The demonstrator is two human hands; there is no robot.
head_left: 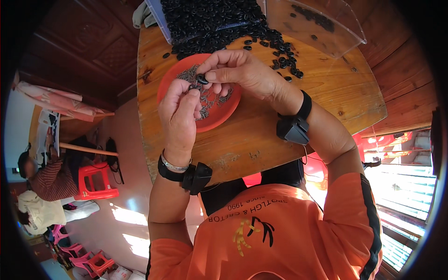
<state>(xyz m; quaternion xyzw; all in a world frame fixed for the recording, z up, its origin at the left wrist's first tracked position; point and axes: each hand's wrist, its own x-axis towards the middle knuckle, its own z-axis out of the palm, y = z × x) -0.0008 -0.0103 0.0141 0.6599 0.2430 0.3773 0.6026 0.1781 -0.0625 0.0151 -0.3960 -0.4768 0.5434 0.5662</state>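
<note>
Bench (261, 140), round, wooden: near edge runs just beyond both wrists, bare wood open to the right; clear bin (205, 18) and a spill of black rings (280, 46) crowd its far side. Red dish (219, 114) of small dark pins sits directly under the hands. Right hand (242, 72) pinches one black ring (202, 79) at thumb and fingertips; left hand (179, 116), fingers closed together, meets it at the ring, what it grips too small to tell.

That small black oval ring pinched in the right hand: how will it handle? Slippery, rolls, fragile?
The small black oval ring is likely light: the right hand holds it with fingertips alone. It looks smooth and slightly glossy, so possibly slippery. Matching black rings lie flat where spilled on the wooden table, so it probably settles rather than rolls.
</note>
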